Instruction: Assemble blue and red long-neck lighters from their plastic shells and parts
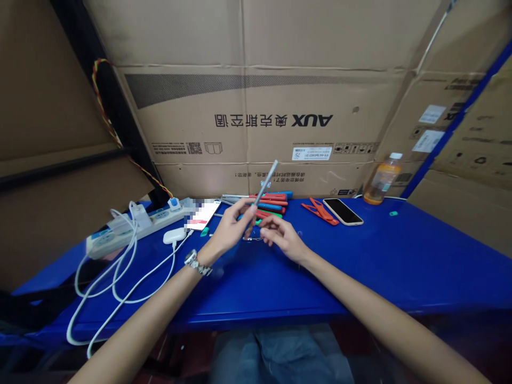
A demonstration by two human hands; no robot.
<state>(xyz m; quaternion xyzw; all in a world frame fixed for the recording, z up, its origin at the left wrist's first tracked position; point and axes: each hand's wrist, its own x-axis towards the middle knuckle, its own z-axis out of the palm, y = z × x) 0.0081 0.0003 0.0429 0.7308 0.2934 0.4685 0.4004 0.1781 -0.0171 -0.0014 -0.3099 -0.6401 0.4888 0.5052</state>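
My left hand [234, 226], with a metal watch [193, 260] on its wrist, is closed around a slim grey rod [267, 181]. The rod slants up and to the right, and its lower end is hidden by my fingers. Close by on the right, my right hand [286, 237] has its fingers curled together in a pinch; whatever is in them is too small or hidden to make out. Behind both hands lies a pile of screwdrivers [272, 202] with red, blue and green handles. A small thin metal piece [253, 239] shows on the blue table [272, 288] beneath the hands.
On the left, a white power strip [160, 216] trails white cables [132, 288] beside a charging case [175, 236] and a lit phone [204, 214]. To the right are red clamp-like tools [322, 212], a dark-screened phone [343, 212] and a drink bottle [383, 178]. Cardboard [272, 42] walls the back.
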